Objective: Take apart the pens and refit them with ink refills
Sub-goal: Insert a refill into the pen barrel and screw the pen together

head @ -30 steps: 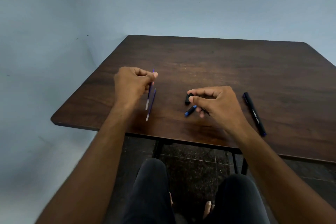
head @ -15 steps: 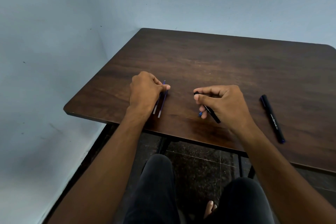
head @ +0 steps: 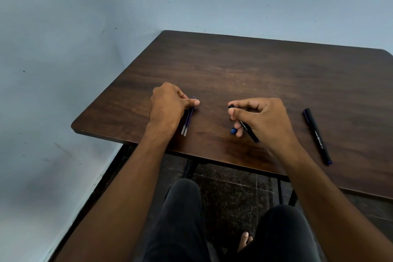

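Note:
Two thin blue ink refills (head: pixel 188 119) lie side by side on the dark wooden table (head: pixel 244 70). My left hand (head: pixel 168 106) rests over them, its fingertips pressing on their upper part. My right hand (head: pixel 259 119) grips a black pen barrel (head: pixel 248 132) slanting down to the right, and a small blue pen part (head: pixel 233 131) shows under its curled fingers. A second, whole black pen (head: pixel 317 136) lies on the table to the right of my right hand, apart from it.
The table's near edge (head: pixel 148 144) runs just under my wrists, with its black metal legs (head: pixel 191 168) below. A pale blue wall stands to the left and behind. My knees and a bare foot show over the dark floor.
My left hand has lowered its refill onto the table beside the other one. My right hand has picked up the black barrel and blue part. The view has shifted left.

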A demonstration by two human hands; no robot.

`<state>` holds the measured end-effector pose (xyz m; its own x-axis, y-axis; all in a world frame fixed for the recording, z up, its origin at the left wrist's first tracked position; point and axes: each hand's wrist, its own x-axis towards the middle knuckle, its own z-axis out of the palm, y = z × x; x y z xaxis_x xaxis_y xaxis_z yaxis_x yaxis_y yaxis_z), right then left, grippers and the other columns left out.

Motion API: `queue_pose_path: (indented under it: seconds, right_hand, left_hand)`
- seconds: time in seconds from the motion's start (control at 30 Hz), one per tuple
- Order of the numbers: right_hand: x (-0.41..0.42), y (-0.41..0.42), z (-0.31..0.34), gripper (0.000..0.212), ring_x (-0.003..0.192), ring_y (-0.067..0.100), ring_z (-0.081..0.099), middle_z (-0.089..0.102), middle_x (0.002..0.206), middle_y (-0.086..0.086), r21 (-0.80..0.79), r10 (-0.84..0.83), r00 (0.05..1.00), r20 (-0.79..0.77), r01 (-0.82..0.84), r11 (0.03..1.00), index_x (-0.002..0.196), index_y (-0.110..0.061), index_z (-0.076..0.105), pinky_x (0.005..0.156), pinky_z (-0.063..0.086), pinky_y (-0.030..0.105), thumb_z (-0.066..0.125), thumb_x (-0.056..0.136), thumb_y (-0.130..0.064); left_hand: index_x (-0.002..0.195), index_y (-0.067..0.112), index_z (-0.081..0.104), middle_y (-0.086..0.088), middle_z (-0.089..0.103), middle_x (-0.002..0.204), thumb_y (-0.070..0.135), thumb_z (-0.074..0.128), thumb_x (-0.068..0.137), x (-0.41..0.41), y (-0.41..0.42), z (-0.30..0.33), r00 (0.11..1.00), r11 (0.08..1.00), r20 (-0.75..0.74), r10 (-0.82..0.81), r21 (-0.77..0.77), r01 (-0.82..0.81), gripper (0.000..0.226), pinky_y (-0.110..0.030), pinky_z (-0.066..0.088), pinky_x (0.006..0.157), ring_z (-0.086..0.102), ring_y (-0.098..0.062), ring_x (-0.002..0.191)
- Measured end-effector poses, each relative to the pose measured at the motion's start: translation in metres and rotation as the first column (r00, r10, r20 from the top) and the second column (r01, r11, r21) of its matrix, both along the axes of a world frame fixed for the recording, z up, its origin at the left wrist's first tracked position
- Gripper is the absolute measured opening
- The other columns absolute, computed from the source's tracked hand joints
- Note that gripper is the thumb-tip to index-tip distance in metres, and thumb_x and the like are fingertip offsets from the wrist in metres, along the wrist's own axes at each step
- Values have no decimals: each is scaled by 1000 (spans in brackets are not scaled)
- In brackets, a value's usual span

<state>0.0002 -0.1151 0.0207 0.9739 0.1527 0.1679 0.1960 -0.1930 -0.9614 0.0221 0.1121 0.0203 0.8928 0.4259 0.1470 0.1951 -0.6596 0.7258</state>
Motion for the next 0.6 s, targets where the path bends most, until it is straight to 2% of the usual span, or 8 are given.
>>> queue_pose_path:
  seconds: [0.13,0.27,0.3,0.37,0.43,0.5,0.6]
  right_hand:
    - [0,-2,-1,9,56,18,70,77,73,6,15,-11,1000,-1,11,1000,96,-17,80,54,57,31,78,87,-16]
    - [1,-5,2,9,69,29,77,79,76,8,85,-46,998,-42,50,995,94,-13,80,63,59,44,79,86,-16]
    - [0,-7,3,9,68,27,76,79,77,8,105,-53,998,-45,58,993,95,-12,79,62,58,41,79,86,-15]
    - [-1,-6,6,9,63,20,72,79,76,9,151,-54,997,-49,61,987,94,-8,78,56,54,33,78,86,-12]
    - [-3,-8,8,9,63,22,69,78,77,12,207,-57,997,-59,68,976,93,-5,78,53,54,28,79,85,-9]
    - [-3,-11,8,9,62,27,66,77,76,14,273,-61,994,-86,83,958,91,-3,79,52,54,29,80,84,-8]
    - [-2,-17,10,10,58,22,67,73,68,12,356,-62,991,-118,101,929,92,1,77,52,54,29,79,84,-6]
  left_hand:
    - [62,23,72,8,68,56,49,91,61,-1,0,-1,1000,1000,16,0,-12,1,31,-17,46,53,65,1,54]
    - [67,23,74,7,70,61,46,89,67,-4,-1,-1,999,1000,47,-14,-27,15,27,-21,54,60,68,-1,59]
    - [68,24,74,8,70,63,45,88,69,-5,-3,0,998,999,60,-25,-27,27,26,-18,55,62,67,0,61]
    - [66,24,73,12,68,63,44,87,71,-9,-6,4,992,999,117,-44,-21,47,25,-4,45,56,64,8,62]
    - [66,25,72,13,68,62,45,86,71,-13,-15,9,978,994,186,-91,-43,101,25,0,40,52,62,13,65]
    - [66,27,72,16,71,64,48,85,70,-19,-27,14,957,978,239,-163,-87,188,25,-3,45,54,65,9,65]
    - [71,27,75,13,72,66,53,84,69,-26,-51,16,919,921,277,-281,-193,339,27,-19,53,58,65,2,60]
